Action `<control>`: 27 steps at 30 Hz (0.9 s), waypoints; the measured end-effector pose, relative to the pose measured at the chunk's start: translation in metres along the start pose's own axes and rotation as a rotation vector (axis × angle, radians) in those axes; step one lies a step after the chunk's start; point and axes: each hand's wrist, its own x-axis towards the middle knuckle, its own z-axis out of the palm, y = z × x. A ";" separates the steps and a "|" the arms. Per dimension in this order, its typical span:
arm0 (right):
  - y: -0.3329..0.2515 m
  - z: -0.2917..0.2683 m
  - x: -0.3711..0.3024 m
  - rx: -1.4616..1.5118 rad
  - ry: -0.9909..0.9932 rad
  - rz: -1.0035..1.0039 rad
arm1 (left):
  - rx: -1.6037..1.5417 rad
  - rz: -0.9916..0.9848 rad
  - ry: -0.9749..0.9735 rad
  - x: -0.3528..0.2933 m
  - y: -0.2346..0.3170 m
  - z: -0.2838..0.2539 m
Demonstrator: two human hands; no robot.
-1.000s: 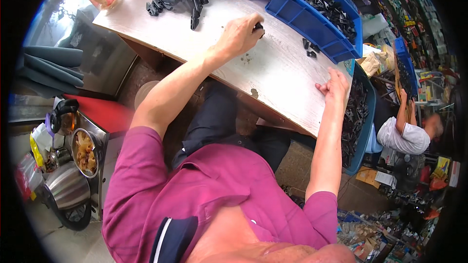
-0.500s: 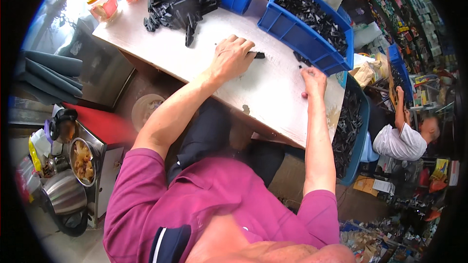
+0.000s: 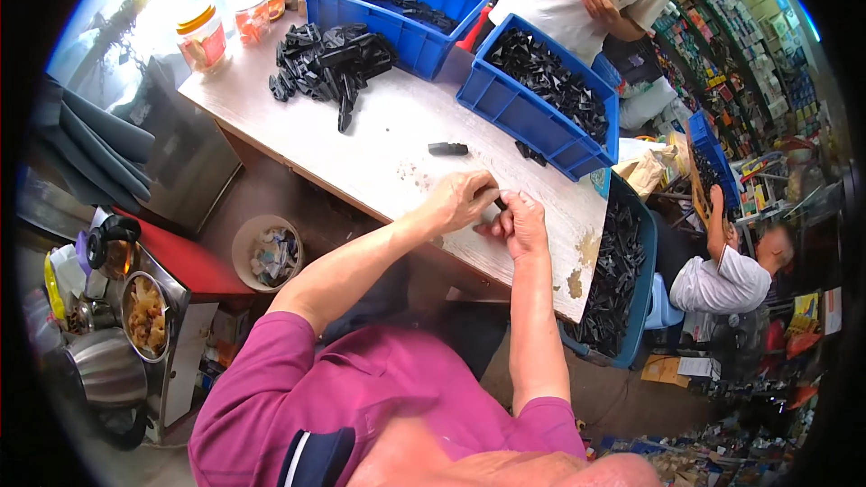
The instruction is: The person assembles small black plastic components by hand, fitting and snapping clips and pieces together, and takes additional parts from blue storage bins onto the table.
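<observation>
My left hand (image 3: 462, 200) and my right hand (image 3: 519, 224) meet over the table's near edge, fingers pinched together. Between their fingertips is a small black part (image 3: 501, 204), mostly covered, its exact kind unclear. Beyond my left hand, a short black plastic piece (image 3: 447, 149) lies alone on the white tabletop (image 3: 347, 165). Farther left rests a heap of black plastic pieces (image 3: 329, 59). Several small black bits (image 3: 530, 153) lie against the near side of a blue crate (image 3: 514, 111) full of small black parts.
A second blue crate (image 3: 379, 36) stands at the back, beside lidded jars (image 3: 201, 41). Right of the table is a teal tub (image 3: 642, 307) of black parts. A bucket (image 3: 255, 257) sits on the floor at left. Two co-workers (image 3: 577, 0) are beyond the crates and at right.
My left hand has left the black piece on the table and moved toward me and right. My right hand has come left from beside the crate to meet it. The view has shifted.
</observation>
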 end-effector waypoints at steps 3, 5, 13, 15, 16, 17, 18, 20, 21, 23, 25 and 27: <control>0.010 0.001 0.002 -0.056 0.030 -0.039 | -0.006 -0.045 0.033 -0.003 0.004 0.000; 0.013 0.007 0.002 -0.095 0.050 -0.063 | -0.095 -0.061 0.095 -0.003 -0.002 0.004; 0.012 0.016 0.001 -0.283 0.072 -0.149 | -0.316 -0.171 0.308 0.006 -0.013 0.019; 0.010 0.013 -0.001 -0.297 0.031 -0.136 | -0.518 -0.311 0.236 0.007 -0.008 0.014; 0.005 0.021 -0.005 -0.314 0.038 -0.124 | -0.580 -0.367 0.225 0.006 -0.003 0.008; 0.005 0.024 -0.007 -0.314 0.032 -0.114 | -0.642 -0.422 0.214 0.005 0.000 0.005; 0.005 0.025 -0.009 -0.321 0.019 -0.121 | -0.641 -0.431 0.220 0.003 -0.001 0.004; 0.008 0.028 -0.010 -0.329 0.003 -0.128 | -0.762 -0.475 0.182 0.001 0.000 0.003; 0.012 0.031 -0.011 -0.307 0.007 -0.187 | -0.761 -0.478 0.185 0.000 0.000 0.001; 0.015 0.032 -0.012 -0.285 0.012 -0.239 | -0.736 -0.504 0.076 -0.004 0.002 -0.003; 0.014 0.031 -0.014 -0.279 0.016 -0.236 | -0.632 -0.444 0.089 -0.006 0.005 -0.007; 0.022 0.018 -0.006 -0.223 0.021 -0.250 | -0.089 -0.170 0.283 -0.003 -0.006 -0.006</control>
